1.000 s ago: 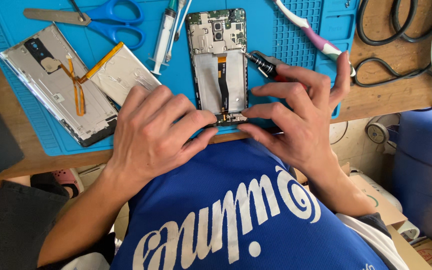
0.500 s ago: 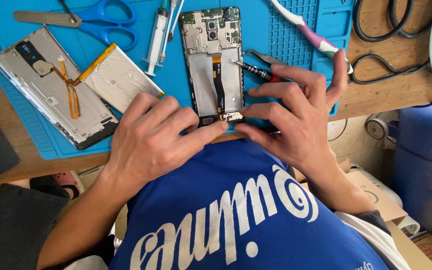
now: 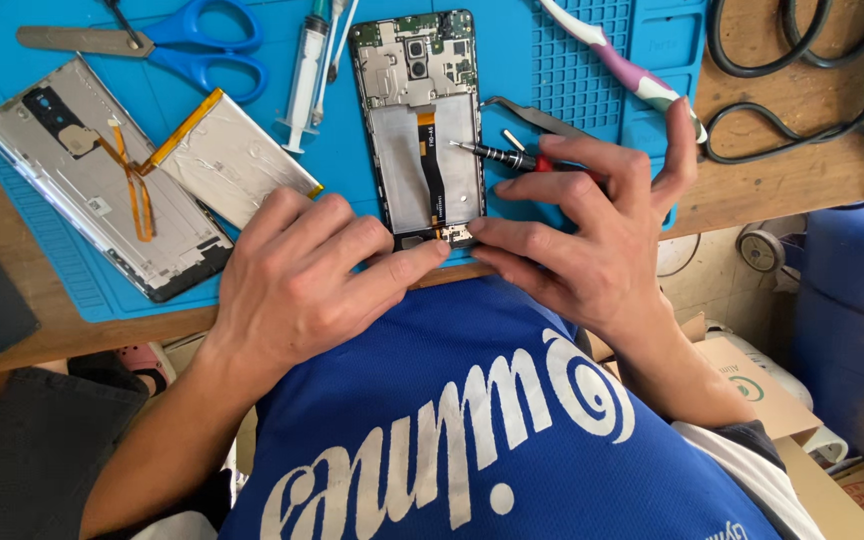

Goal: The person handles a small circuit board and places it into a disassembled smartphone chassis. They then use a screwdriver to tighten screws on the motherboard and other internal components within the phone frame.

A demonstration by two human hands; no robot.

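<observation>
The blue mat (image 3: 592, 60) covers most of the wooden bench (image 3: 792, 170), and the opened phone (image 3: 422, 120) lies upright near its middle, back cover off, the lower end at the mat's near edge. Both hands meet at that lower end. The left hand (image 3: 302, 290) lies flat beside the phone, its forefinger stretched so the tip presses the small board at the bottom of the frame; it grips nothing. The right hand (image 3: 592, 240) mirrors it, its forefinger tip touching the same spot from the other side, while the upper fingers pinch a screwdriver (image 3: 497, 155) whose tip rests on the phone's inner plate beside the orange flex cable (image 3: 432, 165).

I judge the step to be seating or pressing a connector at the bottom board. The next move would call for even fingertip pressure, with the screwdriver tip kept clear of the cable.

Counted, largest first: one mat, one phone, one back cover (image 3: 102, 180) lying left with its own orange ribbon, one silver battery (image 3: 232, 160) beside it, one pair of blue scissors (image 3: 182, 45), one toothbrush (image 3: 622, 65) with a pink handle, one syringe (image 3: 307, 75), one pair of tweezers (image 3: 537, 115) just above the right hand, one screwdriver. Black cable loops (image 3: 782, 60) lie on the bare wood at right
</observation>
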